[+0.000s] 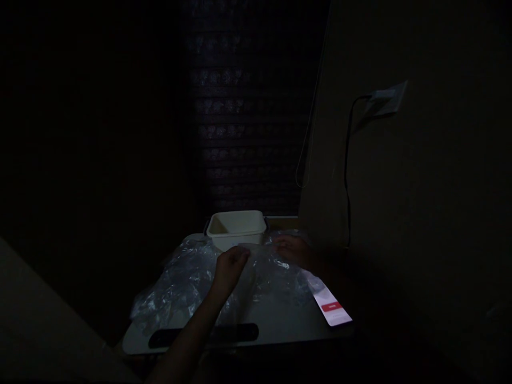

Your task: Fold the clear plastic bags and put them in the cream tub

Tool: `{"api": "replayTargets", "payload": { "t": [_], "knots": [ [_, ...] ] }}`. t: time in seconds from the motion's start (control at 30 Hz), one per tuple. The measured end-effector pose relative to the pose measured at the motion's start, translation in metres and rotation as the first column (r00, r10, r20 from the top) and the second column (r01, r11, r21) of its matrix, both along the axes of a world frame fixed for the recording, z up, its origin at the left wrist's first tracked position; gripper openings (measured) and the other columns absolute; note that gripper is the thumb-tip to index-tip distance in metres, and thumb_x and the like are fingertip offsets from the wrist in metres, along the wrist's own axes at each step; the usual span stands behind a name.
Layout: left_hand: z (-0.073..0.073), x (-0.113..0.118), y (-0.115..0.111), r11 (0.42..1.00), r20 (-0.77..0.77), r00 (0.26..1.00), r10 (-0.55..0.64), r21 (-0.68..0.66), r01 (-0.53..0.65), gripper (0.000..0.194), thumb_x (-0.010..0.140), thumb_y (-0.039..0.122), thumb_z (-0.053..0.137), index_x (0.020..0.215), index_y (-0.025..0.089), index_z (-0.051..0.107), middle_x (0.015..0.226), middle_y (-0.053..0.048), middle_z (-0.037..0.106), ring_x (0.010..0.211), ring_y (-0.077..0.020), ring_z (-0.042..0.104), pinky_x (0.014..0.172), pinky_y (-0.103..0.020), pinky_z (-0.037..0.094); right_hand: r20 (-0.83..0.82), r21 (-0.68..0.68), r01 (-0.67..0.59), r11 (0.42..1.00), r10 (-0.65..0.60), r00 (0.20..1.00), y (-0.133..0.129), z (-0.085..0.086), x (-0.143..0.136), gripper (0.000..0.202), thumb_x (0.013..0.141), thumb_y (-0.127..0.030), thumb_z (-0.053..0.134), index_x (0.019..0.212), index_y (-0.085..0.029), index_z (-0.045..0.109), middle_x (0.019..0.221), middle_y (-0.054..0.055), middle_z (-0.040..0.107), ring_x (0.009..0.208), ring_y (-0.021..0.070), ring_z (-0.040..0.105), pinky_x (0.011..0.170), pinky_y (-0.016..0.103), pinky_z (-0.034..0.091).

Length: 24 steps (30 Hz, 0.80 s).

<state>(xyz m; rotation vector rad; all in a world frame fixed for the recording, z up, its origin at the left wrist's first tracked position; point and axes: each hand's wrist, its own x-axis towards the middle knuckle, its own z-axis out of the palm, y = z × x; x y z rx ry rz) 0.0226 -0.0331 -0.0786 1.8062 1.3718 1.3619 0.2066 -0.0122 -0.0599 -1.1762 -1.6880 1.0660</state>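
Note:
My left hand is closed, pinching the upper edge of a clear plastic bag just in front of a white bin. My right hand is at the bag's right side with its fingers stretched out to the left, over the plastic. More crumpled clear plastic spreads across the left part of the small table. The white bin stands at the table's far edge, its mouth facing up; its lower front is partly hidden by my left hand and the plastic.
A lit phone lies at the table's right edge, partly under plastic. A dark slot runs along the near edge. Behind are a blind and its cord; a cable hangs from a wall outlet. The room is very dark.

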Motion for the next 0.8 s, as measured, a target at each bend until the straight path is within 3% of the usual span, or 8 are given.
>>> {"api": "replayTargets", "payload": {
  "t": [0.17,0.3,0.4,0.5,0.67,0.73,0.8],
  "knots": [
    [-0.002,-0.007,-0.004,0.984,0.163,0.987,0.001,-0.175,0.028,0.021,0.061,0.033,0.05,0.055,0.013,0.053,0.049,0.002,0.051,0.048,-0.0103,0.047,0.045,-0.02,0.036,-0.045,-0.17,-0.011,0.985,0.003,0.999,-0.026,-0.027,0.014,0.027,0.058,-0.032,0.053,0.081,-0.016,0.052,0.061,-0.002,0.054,0.05,0.0099,0.051,0.045,0.022,0.038],
    [-0.008,-0.007,-0.005,0.969,0.2,0.98,0.0,-0.241,0.049,0.026,0.062,0.037,0.049,0.053,0.013,0.052,0.045,0.003,0.046,0.043,-0.0079,0.043,0.04,-0.019,0.033,-0.05,-0.115,0.023,0.993,-0.029,0.998,-0.039,-0.056,0.008,0.037,0.053,-0.029,0.058,0.087,-0.015,0.05,0.066,-0.001,0.055,0.06,0.0115,0.051,0.052,0.022,0.039],
    [-0.012,-0.006,-0.005,0.96,0.206,0.978,-0.029,-0.267,0.085,0.022,0.059,0.034,0.052,0.055,0.012,0.052,0.049,0.003,0.048,0.046,-0.0084,0.045,0.042,-0.019,0.035,-0.045,-0.047,0.002,0.999,-0.004,0.999,-0.037,-0.068,0.0,0.021,0.058,-0.028,0.055,0.074,-0.014,0.055,0.061,-0.002,0.054,0.056,0.0107,0.049,0.05,0.022,0.037],
    [-0.013,-0.01,-0.007,0.955,0.231,0.972,-0.038,-0.279,0.103,0.019,0.055,0.028,0.056,0.065,0.012,0.053,0.054,0.001,0.051,0.048,-0.0096,0.047,0.042,-0.02,0.036,-0.047,0.011,0.055,0.998,-0.055,0.997,-0.033,-0.067,-0.002,0.017,0.06,-0.028,0.051,0.066,-0.014,0.057,0.055,-0.002,0.053,0.055,0.0118,0.049,0.05,0.023,0.037],
    [-0.012,-0.027,-0.015,0.928,0.286,0.956,-0.06,-0.336,0.158,0.026,0.056,0.023,0.054,0.08,0.012,0.053,0.056,0.002,0.053,0.041,-0.0067,0.045,0.039,-0.018,0.033,-0.098,-0.025,0.013,1.0,-0.015,0.995,-0.036,-0.057,0.01,0.026,0.06,-0.025,0.049,0.083,-0.016,0.059,0.074,0.002,0.061,0.076,0.0189,0.053,0.066,0.03,0.039],
    [-0.012,-0.034,-0.017,0.891,0.405,0.908,-0.108,-0.366,0.269,0.033,0.055,0.02,0.053,0.087,0.014,0.052,0.069,-0.001,0.057,0.053,-0.0096,0.051,0.045,-0.019,0.036,-0.164,-0.026,-0.017,1.0,0.013,0.986,-0.041,-0.056,0.014,0.027,0.063,-0.026,0.046,0.085,-0.018,0.059,0.087,0.004,0.06,0.087,0.0198,0.05,0.075,0.033,0.036],
    [-0.013,-0.037,-0.018,0.819,0.574,0.805,-0.152,-0.383,0.428,0.036,0.055,0.021,0.05,0.091,0.016,0.049,0.087,-0.005,0.056,0.072,-0.0147,0.054,0.056,-0.023,0.04,-0.207,0.01,-0.021,1.0,0.022,0.978,-0.043,-0.057,0.016,0.027,0.065,-0.027,0.044,0.085,-0.019,0.06,0.094,0.004,0.058,0.093,0.0193,0.047,0.081,0.034,0.033]
  ]
}}
